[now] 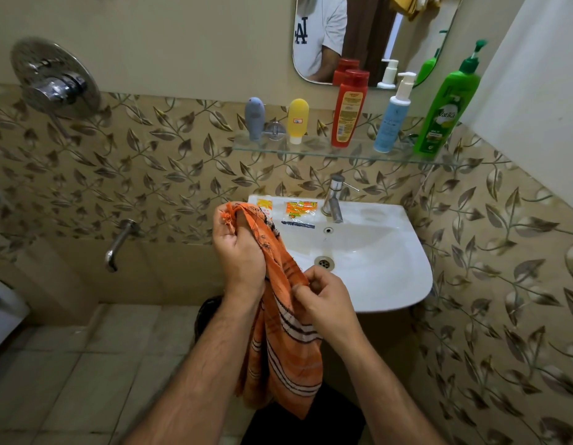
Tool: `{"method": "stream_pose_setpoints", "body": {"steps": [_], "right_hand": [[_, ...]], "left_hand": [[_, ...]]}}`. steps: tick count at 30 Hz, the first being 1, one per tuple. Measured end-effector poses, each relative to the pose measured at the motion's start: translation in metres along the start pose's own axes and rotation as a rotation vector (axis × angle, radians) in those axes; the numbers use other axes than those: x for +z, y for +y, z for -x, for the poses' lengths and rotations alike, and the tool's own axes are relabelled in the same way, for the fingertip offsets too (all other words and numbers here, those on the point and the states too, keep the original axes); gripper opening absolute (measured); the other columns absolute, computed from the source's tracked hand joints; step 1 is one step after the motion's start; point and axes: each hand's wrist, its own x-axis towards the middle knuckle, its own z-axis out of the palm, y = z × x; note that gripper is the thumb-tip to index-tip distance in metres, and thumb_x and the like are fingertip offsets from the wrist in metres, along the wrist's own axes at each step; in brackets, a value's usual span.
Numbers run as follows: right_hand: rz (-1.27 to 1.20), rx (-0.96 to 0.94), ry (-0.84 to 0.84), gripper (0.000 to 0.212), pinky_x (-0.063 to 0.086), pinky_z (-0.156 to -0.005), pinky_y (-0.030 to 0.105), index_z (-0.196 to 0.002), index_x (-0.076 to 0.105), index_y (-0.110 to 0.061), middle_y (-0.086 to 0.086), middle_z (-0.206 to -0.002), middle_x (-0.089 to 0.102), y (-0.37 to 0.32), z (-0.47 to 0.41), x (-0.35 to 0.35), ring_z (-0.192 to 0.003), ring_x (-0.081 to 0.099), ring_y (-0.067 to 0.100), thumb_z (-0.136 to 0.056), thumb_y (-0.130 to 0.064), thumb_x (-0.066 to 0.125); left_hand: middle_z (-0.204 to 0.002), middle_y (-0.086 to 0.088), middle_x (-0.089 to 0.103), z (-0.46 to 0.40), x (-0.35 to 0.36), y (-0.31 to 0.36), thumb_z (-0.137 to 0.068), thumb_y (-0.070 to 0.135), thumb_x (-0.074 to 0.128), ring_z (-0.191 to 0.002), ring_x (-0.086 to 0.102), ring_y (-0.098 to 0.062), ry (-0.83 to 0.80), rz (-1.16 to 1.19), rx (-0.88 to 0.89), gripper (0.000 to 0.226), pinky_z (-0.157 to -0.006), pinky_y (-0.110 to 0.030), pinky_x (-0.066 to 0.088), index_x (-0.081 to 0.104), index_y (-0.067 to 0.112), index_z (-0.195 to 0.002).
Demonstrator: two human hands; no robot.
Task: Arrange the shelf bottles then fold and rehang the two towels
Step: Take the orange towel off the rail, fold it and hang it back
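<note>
An orange towel [280, 358] with white and brown stripes hangs in front of the sink. My left hand [238, 252] grips its bunched top end, held high. My right hand [323, 300] pinches the towel's edge lower down, to the right. On the glass shelf [336, 152] stand a grey tube [254, 118], a yellow tube [298, 120], a red bottle [348, 109], a blue pump bottle [391, 120] and a green pump bottle [447, 104], all upright in a row. A yellow cloth [407, 4] shows at the top edge, in the mirror.
The white sink [375, 252] with a chrome tap [333, 197] sits under the shelf; several sachets [298, 211] lie on its back ledge. A shower mixer [54, 81] and a spout [118, 242] are on the left wall. The mirror [368, 40] hangs above the shelf.
</note>
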Motion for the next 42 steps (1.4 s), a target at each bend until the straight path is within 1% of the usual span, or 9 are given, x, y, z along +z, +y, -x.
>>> {"method": "stream_pose_setpoints", "body": {"steps": [3,8,12,16,20,23,27,36,42], "right_hand": [[-0.106,-0.102,-0.057,0.016,0.051,-0.060,0.056,-0.089,0.047,-0.021,0.023,-0.077,0.060,0.001,0.006,-0.009,-0.072,0.060,0.047,-0.094,-0.009,0.056],[0.188,-0.300,-0.084,0.027,0.046,-0.069,0.017,-0.088,0.069,-0.021,-0.014,-0.083,0.066,0.003,0.003,-0.019,-0.080,0.062,0.007,-0.091,0.000,0.053],[0.267,-0.272,-0.068,0.030,0.056,-0.070,0.030,-0.105,0.069,-0.029,-0.018,-0.091,0.069,0.000,0.004,-0.022,-0.084,0.066,0.008,-0.090,-0.012,0.049],[0.372,-0.249,-0.151,0.034,0.055,-0.081,0.027,-0.104,0.075,-0.023,-0.021,-0.093,0.067,-0.007,0.005,-0.022,-0.091,0.064,0.003,-0.088,-0.015,0.047],[0.304,-0.173,-0.232,0.031,0.054,-0.072,0.021,-0.094,0.078,-0.022,-0.021,-0.082,0.068,-0.009,0.007,-0.023,-0.084,0.066,0.004,-0.085,-0.013,0.050],[0.258,-0.163,-0.305,0.020,0.057,-0.068,0.034,-0.081,0.076,-0.024,-0.010,-0.077,0.071,-0.006,0.008,-0.025,-0.076,0.067,0.011,-0.081,-0.031,0.056],[0.329,-0.107,-0.363,0.036,0.059,-0.071,0.045,-0.082,0.072,-0.024,-0.003,-0.082,0.073,0.001,0.012,-0.023,-0.079,0.069,0.015,-0.074,-0.059,0.070],[0.286,-0.138,-0.174,0.023,0.054,-0.056,0.043,-0.072,0.057,-0.026,-0.002,-0.066,0.065,0.007,0.020,-0.037,-0.061,0.062,0.017,-0.085,-0.043,0.064],[0.410,-0.079,-0.107,0.022,0.058,-0.064,0.043,-0.072,0.065,-0.026,-0.003,-0.069,0.070,0.004,0.016,-0.054,-0.066,0.067,0.014,-0.077,-0.043,0.079]], "left_hand": [[-0.054,0.018,0.055,-0.004,0.000,0.004,-0.104,0.006,0.041,-0.048,0.048,0.003,0.007,-0.004,0.005,0.026,-0.048,-0.014,0.043,0.050,0.021,-0.084],[-0.055,0.016,0.053,-0.008,0.000,0.005,-0.104,0.010,0.043,-0.048,0.046,-0.001,-0.003,-0.039,0.018,0.027,-0.046,-0.018,0.043,0.050,0.023,-0.083],[-0.066,0.011,0.053,-0.004,0.000,0.008,-0.104,0.010,0.044,-0.054,0.047,-0.007,-0.029,-0.070,0.055,0.027,-0.051,-0.024,0.044,0.052,0.026,-0.084],[-0.068,0.006,0.052,-0.001,0.001,0.009,-0.104,0.010,0.043,-0.053,0.048,-0.007,-0.050,-0.100,0.082,0.023,-0.050,-0.024,0.043,0.051,0.024,-0.087],[-0.071,0.004,0.054,-0.002,0.001,0.007,-0.104,0.012,0.043,-0.058,0.051,-0.011,-0.057,-0.128,0.089,0.021,-0.054,-0.027,0.046,0.052,0.024,-0.089],[-0.076,0.003,0.056,-0.004,0.000,0.006,-0.103,0.018,0.045,-0.068,0.052,-0.022,-0.038,-0.133,0.100,0.022,-0.066,-0.041,0.047,0.053,0.031,-0.088],[-0.078,0.008,0.056,-0.010,0.001,0.004,-0.103,0.014,0.044,-0.070,0.055,-0.006,0.031,-0.136,0.126,0.021,-0.072,-0.028,0.049,0.051,0.028,-0.088],[-0.090,0.007,0.061,-0.038,-0.022,-0.015,-0.100,0.019,0.047,-0.083,0.060,-0.012,0.151,-0.260,0.100,0.019,-0.084,-0.037,0.053,0.051,0.035,-0.092],[-0.084,0.012,0.057,-0.035,-0.027,-0.022,-0.098,0.014,0.047,-0.078,0.055,-0.009,0.147,-0.319,0.168,0.026,-0.080,-0.034,0.048,0.049,0.036,-0.086]]}}
